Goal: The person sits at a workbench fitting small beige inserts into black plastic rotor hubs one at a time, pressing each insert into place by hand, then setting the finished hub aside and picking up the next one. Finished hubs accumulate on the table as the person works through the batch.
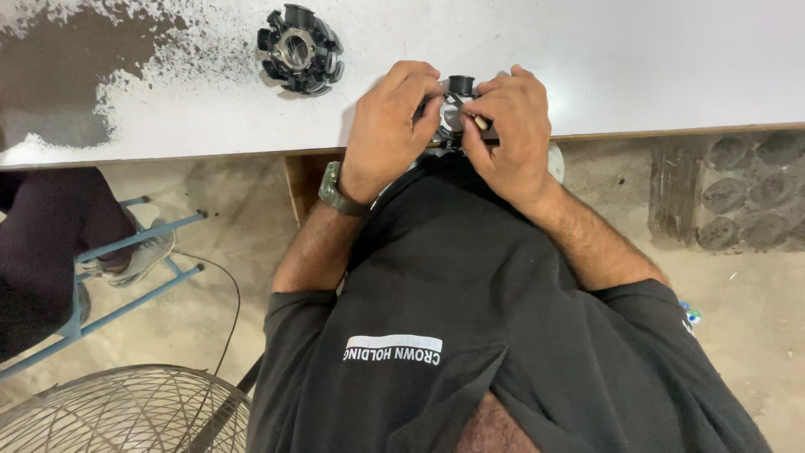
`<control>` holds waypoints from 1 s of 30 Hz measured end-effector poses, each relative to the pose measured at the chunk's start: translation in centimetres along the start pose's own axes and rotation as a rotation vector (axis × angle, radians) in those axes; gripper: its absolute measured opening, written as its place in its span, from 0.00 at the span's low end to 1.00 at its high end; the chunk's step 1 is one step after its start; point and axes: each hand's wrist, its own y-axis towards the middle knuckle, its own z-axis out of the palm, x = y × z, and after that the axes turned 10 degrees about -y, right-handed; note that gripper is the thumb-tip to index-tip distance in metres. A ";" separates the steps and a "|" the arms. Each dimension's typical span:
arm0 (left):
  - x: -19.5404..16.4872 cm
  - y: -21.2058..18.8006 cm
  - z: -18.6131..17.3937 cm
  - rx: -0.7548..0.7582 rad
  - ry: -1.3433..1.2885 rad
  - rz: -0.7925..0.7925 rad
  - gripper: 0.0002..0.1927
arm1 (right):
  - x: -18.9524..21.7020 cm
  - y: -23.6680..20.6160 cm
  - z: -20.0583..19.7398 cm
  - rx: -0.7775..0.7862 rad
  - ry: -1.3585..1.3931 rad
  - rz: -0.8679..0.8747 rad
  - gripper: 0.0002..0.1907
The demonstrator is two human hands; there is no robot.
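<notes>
Both of my hands grip a small black ring-shaped part [458, 86] with a metal centre, held at the near edge of the white table [637, 67]. My left hand [390, 122], with a green watch on its wrist, covers the part's left side. On the right side, the fingers of my right hand [511, 126] pinch the part together with a small tan piece [482, 123]. My fingers hide most of the part. A second, similar black ring-shaped part [299, 49] lies alone on the table, to the left and farther from me.
The table's white coating is worn away to a dark patch [59, 75] at the far left. Another person's leg and shoe [138, 256] rest on a blue metal frame [126, 268]. A wire fan grille [126, 411] and a cable [226, 310] are on the concrete floor.
</notes>
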 end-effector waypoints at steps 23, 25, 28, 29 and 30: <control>0.5 -1.0 -0.1 -0.018 -0.034 0.014 0.08 | 0.1 0.3 0.4 0.009 -0.049 -0.081 0.20; 0.8 -1.2 0.1 -0.015 -0.033 0.003 0.08 | 0.2 0.5 0.4 0.014 -0.069 -0.088 0.20; 1.0 -1.6 0.3 -0.013 -0.031 -0.004 0.08 | 0.2 0.4 0.6 0.021 -0.082 -0.086 0.19; 1.0 -1.7 0.2 -0.014 -0.030 -0.005 0.07 | 0.0 0.4 0.6 0.032 -0.079 -0.078 0.19; 0.9 -1.8 -0.1 -0.059 0.033 0.047 0.07 | -0.2 0.4 0.6 0.043 -0.076 -0.071 0.18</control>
